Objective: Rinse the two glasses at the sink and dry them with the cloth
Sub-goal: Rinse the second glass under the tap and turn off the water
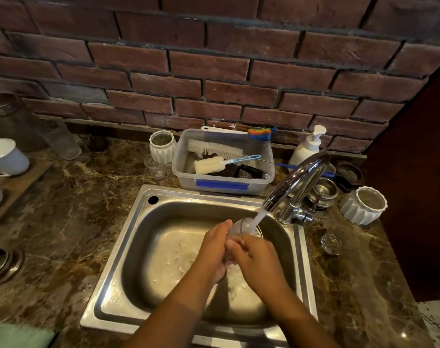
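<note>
Over the steel sink (128, 249) I hold a clear glass (245, 226) tilted, its mouth toward the tap. Water runs from the chrome tap (293, 183) into the glass. My left hand (213, 249) wraps its left side and my right hand (256, 259) grips its lower part, so most of the glass is hidden. A second clear glass (331, 243) lies on the counter to the right of the sink. A pale green cloth (18, 335) lies at the bottom left corner.
A plastic tub (221, 183) with brushes stands behind the sink, with a small glass (156, 168) and a white ribbed cup (162, 145) to its left. A soap pump (308, 146), steel bowls (323, 190) and another ribbed cup (364, 204) crowd the right. White cups (5, 156) stand on the left.
</note>
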The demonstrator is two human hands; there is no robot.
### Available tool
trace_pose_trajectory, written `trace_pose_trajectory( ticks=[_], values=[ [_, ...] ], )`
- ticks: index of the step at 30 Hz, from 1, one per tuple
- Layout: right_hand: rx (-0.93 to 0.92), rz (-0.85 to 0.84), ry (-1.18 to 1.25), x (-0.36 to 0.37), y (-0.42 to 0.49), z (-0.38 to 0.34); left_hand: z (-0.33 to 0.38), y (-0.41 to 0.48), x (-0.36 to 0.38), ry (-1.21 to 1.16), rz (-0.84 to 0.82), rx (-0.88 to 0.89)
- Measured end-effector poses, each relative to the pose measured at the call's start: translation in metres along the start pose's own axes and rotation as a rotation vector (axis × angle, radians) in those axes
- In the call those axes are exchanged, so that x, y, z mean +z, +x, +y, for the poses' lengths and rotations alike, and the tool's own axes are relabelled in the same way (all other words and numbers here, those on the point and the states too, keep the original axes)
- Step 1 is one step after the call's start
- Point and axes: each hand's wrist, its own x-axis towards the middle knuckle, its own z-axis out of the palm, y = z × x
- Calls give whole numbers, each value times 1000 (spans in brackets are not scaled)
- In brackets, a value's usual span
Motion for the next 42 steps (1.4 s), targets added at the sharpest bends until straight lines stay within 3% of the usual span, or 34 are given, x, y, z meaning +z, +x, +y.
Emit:
trace_pose_trajectory(
  ticks=[3, 6, 8, 10, 13, 16, 18, 22, 25, 27, 29, 32, 35, 37, 39, 42],
  values=[
    [324, 118, 387, 6, 6, -14, -15, -4, 2, 203, 43, 316],
    [433, 43, 570, 3, 8, -14, -11, -3, -4, 314, 46, 403],
    [308, 21, 443, 1, 8, -7, -1, 0, -2, 366, 54, 261],
    [103, -26, 272, -4, 5, 0, 15, 0, 3, 347, 96, -29],
    [-105, -148, 137, -17, 3, 7, 32, 0, -8, 170, -47, -323],
    [-175, -208, 59, -23, 2, 10, 35, -3, -14, 183, -109, -370],
    [-107, -120, 69, -19, 2, 5, 29, -4, -5, 164, -14, -225],
    [275, 92, 399, -4, 7, -11, 3, -2, 4, 325, 40, 347],
    [467, 43, 603, -3, 9, -15, -4, -1, -4, 418, 55, 417],
    [365, 27, 478, -5, 8, -12, 3, -4, 1, 399, 68, 315],
    [172, -18, 303, -10, 7, -8, 13, -5, 5, 373, 96, 102],
    [-48, -152, 60, -17, 4, -3, 26, -5, -3, 86, 1, -228],
    [-187, -254, -172, -23, 6, 2, 30, -1, -15, -24, -87, -337],
    [-176, -235, -176, -23, 6, -3, 26, -3, -10, -17, -56, -274],
    [-98, -123, -63, -17, 6, -10, 18, -3, -1, 30, 35, -78],
    [212, 71, 332, -3, 8, -21, 1, -2, 3, 206, 59, 300]
  ],
)
